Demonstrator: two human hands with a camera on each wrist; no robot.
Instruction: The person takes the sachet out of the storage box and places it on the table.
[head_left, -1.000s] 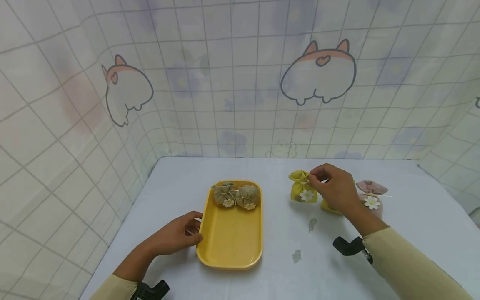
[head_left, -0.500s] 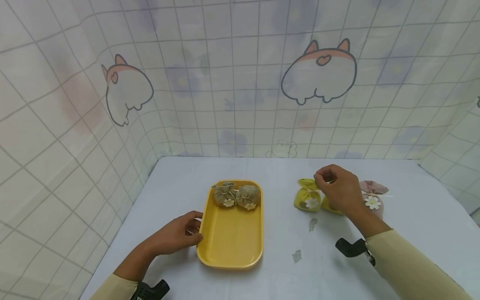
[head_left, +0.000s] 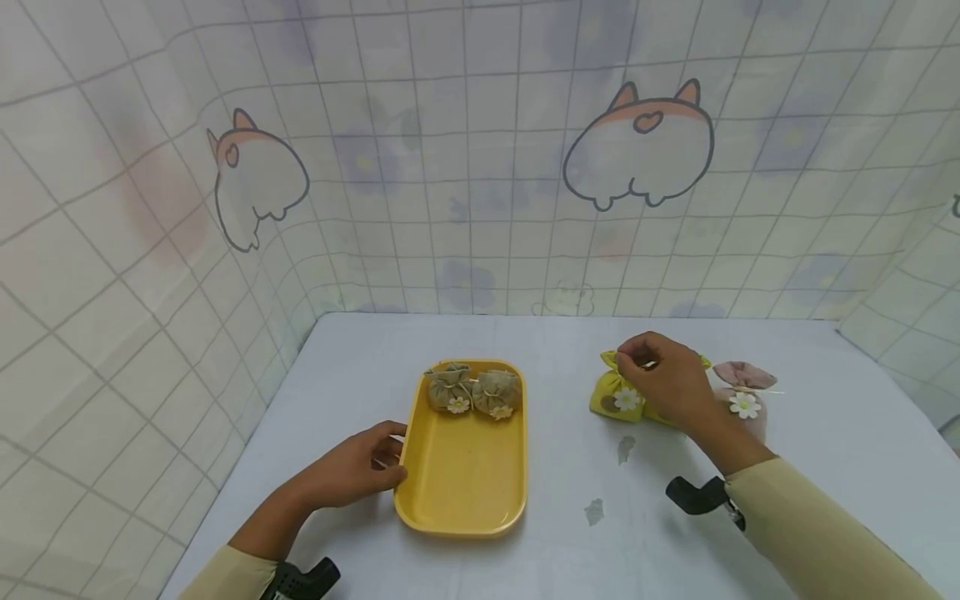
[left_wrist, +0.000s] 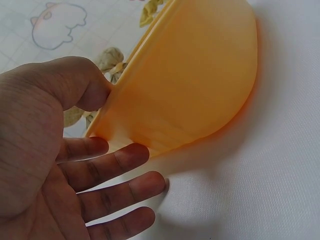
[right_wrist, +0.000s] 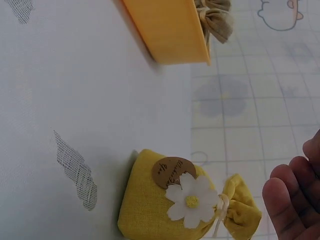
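right hand (head_left: 667, 383): grip narrow, holding nothing, just beside tied top of yellow bag (head_left: 611, 393) | yellow bag: on counter (head_left: 555, 533), right of tray (head_left: 461, 479) | left hand (head_left: 348, 468): grip loose, thumb touching tray rim | tray: two grey-green bags (head_left: 447, 388) at far end

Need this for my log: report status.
Left hand touching tray. Right hand near yellow bag, not holding it. That bag on table. Second bag close beside.
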